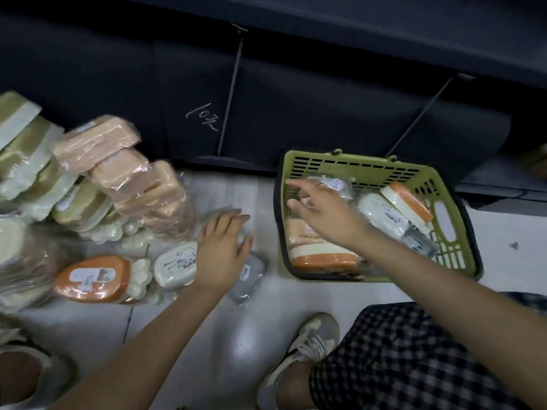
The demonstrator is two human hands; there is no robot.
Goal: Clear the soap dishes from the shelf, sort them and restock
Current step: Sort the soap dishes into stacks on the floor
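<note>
we're mid-sort: left hand (220, 250) flat, fingers straight, on a grey wrapped soap dish (247, 276) on the floor, right hand (318, 210) spread and empty over the green basket (444, 255); next, likely grip one dish inside.

Left hand (221, 250) flat, fingers straight; right hand (318, 211) outstretched, fingers loosely spread.

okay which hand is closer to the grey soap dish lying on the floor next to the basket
Left. The left hand hovers over the grey soap dish on the floor, fingers spread. The right hand is off to its right, reaching into the green basket.
</note>
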